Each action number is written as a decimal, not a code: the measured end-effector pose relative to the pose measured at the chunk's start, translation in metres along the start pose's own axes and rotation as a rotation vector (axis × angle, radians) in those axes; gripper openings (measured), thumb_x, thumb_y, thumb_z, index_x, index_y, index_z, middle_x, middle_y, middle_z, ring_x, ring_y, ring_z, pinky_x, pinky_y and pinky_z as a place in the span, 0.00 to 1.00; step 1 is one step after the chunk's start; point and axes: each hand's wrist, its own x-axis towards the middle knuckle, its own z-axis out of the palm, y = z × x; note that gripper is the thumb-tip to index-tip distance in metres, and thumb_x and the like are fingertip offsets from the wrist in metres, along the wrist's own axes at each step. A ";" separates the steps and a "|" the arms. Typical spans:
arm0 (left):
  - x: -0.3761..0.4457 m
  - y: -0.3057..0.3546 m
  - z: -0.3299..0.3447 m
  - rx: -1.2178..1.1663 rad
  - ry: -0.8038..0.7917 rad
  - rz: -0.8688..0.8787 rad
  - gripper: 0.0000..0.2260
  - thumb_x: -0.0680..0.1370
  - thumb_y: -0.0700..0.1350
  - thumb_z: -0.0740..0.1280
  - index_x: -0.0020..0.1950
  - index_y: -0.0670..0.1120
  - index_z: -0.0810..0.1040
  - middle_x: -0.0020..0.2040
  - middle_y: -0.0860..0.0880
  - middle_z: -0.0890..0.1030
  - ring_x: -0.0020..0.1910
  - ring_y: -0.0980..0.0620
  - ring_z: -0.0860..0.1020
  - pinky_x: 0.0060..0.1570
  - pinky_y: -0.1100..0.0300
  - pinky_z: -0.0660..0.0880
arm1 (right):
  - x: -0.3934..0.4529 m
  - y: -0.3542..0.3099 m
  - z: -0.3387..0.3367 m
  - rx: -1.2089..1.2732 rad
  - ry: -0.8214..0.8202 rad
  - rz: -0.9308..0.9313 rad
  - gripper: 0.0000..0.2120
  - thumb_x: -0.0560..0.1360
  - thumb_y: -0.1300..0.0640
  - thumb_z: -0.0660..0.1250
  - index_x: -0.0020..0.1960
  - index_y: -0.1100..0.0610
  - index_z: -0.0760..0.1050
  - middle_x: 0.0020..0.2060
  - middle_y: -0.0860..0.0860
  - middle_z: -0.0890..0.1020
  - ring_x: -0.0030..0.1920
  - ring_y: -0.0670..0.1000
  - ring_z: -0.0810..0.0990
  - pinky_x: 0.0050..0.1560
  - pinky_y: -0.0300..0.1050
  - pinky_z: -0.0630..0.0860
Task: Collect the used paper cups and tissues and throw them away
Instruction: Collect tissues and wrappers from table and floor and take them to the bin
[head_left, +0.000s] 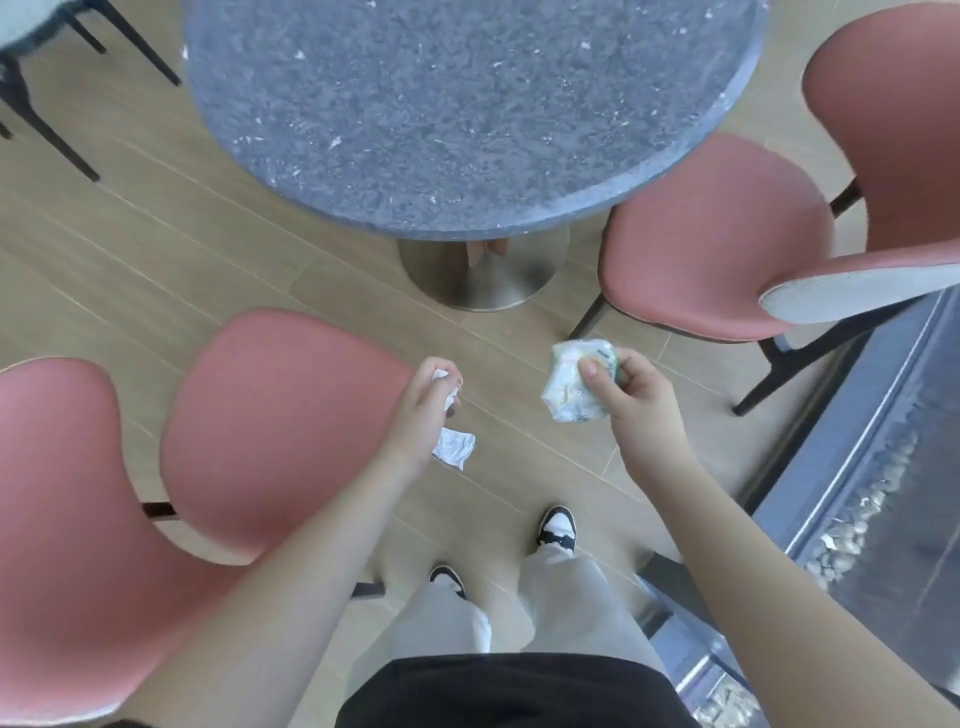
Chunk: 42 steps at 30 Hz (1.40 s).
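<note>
Person standing at a round grey speckled tabletop (467, 104), looking down at both hands held out over the wooden floor (156, 249). Right hand (631, 397): grip closed around crushed paper cups (574, 384), white with green print, thumb pressed on the front, fingers curled behind. Looks like more than one cup squashed together, though blur makes the count unclear. Left hand (428, 405): grip curled tight on a crumpled white tissue (447, 387), bits of it showing between the fingers; a loose white end (453, 447) hangs below the wrist, probably part of the same tissue. Both bundles are in the air in front of the person, well apart from the tabletop, which is beyond the hands. Pink chair (270, 426) just left of the left hand, another pink chair (711, 239) right of the table by its metal pedestal base (483, 280). Black-and-white sneakers (557, 527) and light trousers below.
</note>
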 end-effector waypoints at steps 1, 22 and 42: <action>0.009 -0.013 0.002 -0.017 0.013 -0.024 0.05 0.77 0.43 0.58 0.44 0.50 0.73 0.47 0.41 0.78 0.42 0.49 0.73 0.45 0.56 0.66 | 0.007 0.015 0.002 0.010 -0.007 0.014 0.04 0.79 0.57 0.70 0.52 0.56 0.81 0.39 0.44 0.86 0.40 0.42 0.83 0.40 0.33 0.76; 0.252 -0.364 0.036 0.564 -0.040 -0.348 0.16 0.82 0.35 0.60 0.68 0.43 0.79 0.67 0.42 0.79 0.66 0.44 0.77 0.49 0.67 0.69 | 0.176 0.309 0.027 -0.124 -0.247 0.121 0.02 0.78 0.59 0.71 0.50 0.55 0.81 0.39 0.48 0.86 0.39 0.45 0.84 0.41 0.36 0.78; 0.406 -0.540 0.018 1.084 -0.208 -0.491 0.42 0.78 0.38 0.66 0.83 0.45 0.41 0.45 0.43 0.72 0.47 0.44 0.75 0.40 0.56 0.71 | 0.293 0.531 0.030 -0.293 -0.522 0.208 0.01 0.75 0.58 0.74 0.46 0.52 0.83 0.39 0.47 0.87 0.37 0.43 0.84 0.38 0.34 0.78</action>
